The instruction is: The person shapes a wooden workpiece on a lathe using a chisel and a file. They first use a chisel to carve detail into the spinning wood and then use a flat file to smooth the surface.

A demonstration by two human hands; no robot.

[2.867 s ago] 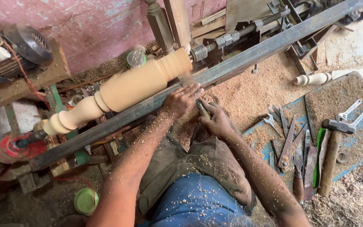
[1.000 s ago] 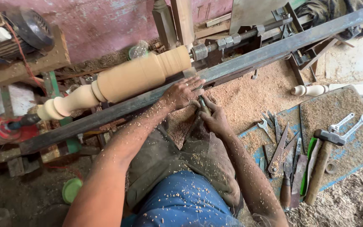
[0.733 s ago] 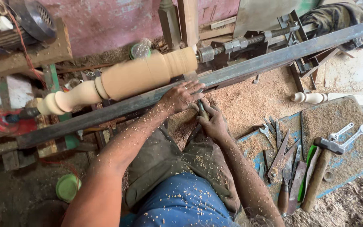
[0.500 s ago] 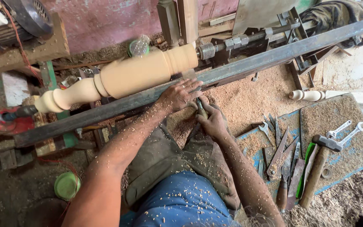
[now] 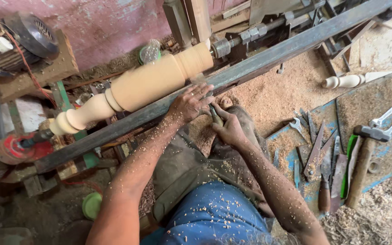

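Note:
A pale turned wooden spindle (image 5: 146, 86) is mounted between the lathe centres, with a thick cylinder at the right and rounded beads toward the left. My left hand (image 5: 190, 103) lies on the steel tool-rest bar (image 5: 259, 61), fingers spread over the blade of a chisel (image 5: 214, 114) that points at the spindle's right end. My right hand (image 5: 228, 129) is closed around the chisel's handle just below. Wood shavings cover both forearms.
An electric motor (image 5: 26, 38) sits at top left. A blue board (image 5: 377, 136) at the right carries several chisels, wrenches and a hammer (image 5: 364, 159). A small turned piece (image 5: 343, 81) lies on sawdust. A green lid (image 5: 91, 205) is on the floor.
The view has shifted a little. Both hands stay on the chisel at the rest bar, against the spindle's right end.

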